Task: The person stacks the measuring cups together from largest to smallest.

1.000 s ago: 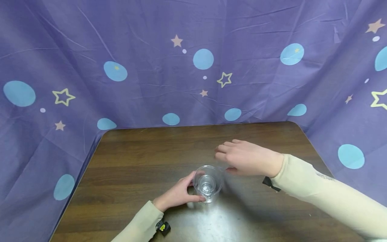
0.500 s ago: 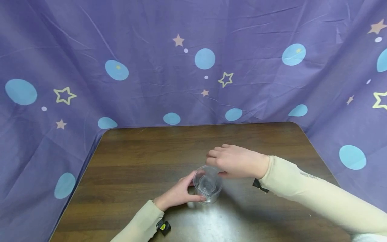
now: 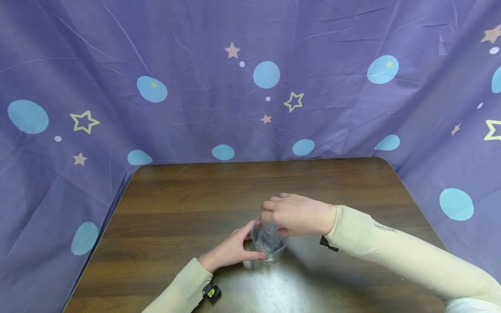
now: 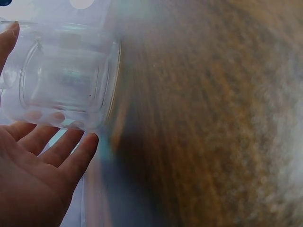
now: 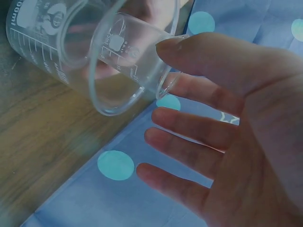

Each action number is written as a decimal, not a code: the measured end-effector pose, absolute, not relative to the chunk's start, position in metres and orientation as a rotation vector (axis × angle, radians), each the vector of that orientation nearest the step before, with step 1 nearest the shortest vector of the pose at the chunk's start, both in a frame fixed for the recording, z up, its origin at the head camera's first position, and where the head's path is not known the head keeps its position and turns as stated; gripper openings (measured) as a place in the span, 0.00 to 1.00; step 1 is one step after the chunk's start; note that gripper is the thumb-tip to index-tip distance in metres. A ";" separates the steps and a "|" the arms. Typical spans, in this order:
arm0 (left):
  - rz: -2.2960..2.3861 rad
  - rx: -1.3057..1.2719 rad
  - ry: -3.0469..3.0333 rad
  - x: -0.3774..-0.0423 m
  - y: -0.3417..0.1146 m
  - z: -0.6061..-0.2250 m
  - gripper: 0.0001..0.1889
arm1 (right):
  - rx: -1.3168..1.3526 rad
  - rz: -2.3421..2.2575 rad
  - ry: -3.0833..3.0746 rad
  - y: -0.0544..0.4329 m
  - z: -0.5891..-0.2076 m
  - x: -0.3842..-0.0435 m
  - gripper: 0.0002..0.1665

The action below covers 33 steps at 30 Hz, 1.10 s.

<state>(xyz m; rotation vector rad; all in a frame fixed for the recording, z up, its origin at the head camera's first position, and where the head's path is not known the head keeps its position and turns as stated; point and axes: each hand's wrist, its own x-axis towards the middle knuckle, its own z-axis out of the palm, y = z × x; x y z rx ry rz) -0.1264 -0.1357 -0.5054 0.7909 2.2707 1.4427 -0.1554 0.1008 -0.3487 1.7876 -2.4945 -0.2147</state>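
A large clear beaker (image 3: 272, 257) with white graduation marks stands upright on the table. My left hand (image 3: 231, 248) holds it from the left, thumb on the near side and fingers along the far side. Inside it sits a smaller beaker (image 4: 61, 80), its outline visible through the glass in the left wrist view. My right hand (image 3: 299, 215) pinches the rim of a third, still smaller beaker (image 5: 130, 49) between thumb and index finger, the other fingers stretched out. This smallest beaker is tilted, and its base end reaches into the mouth of the large one.
The brown wood-grain table (image 3: 188, 195) has rounded far corners. A purple curtain (image 3: 195, 100) with blue dots and stars hangs behind it and at both sides. Black straps (image 3: 211, 293) sit at the wrists.
My right hand has moved left and toward me, bringing the smallest beaker over and into the large beaker's mouth. My left hand has stayed in place on the large beaker.
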 end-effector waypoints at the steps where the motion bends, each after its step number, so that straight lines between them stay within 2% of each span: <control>1: 1.446 0.799 2.271 -0.126 -0.136 -0.505 0.51 | 1.788 -0.217 -2.495 0.100 -0.350 -0.155 0.24; 6: 1.442 0.816 2.286 -0.126 -0.136 -0.506 0.47 | 1.779 -0.234 -2.492 0.099 -0.356 -0.155 0.26; 12: 1.423 0.789 2.295 -0.126 -0.136 -0.506 0.42 | 1.774 -0.253 -2.459 0.098 -0.363 -0.156 0.24; 33: 1.435 0.774 2.272 -0.125 -0.135 -0.505 0.44 | 1.782 -0.344 -2.380 0.093 -0.387 -0.158 0.26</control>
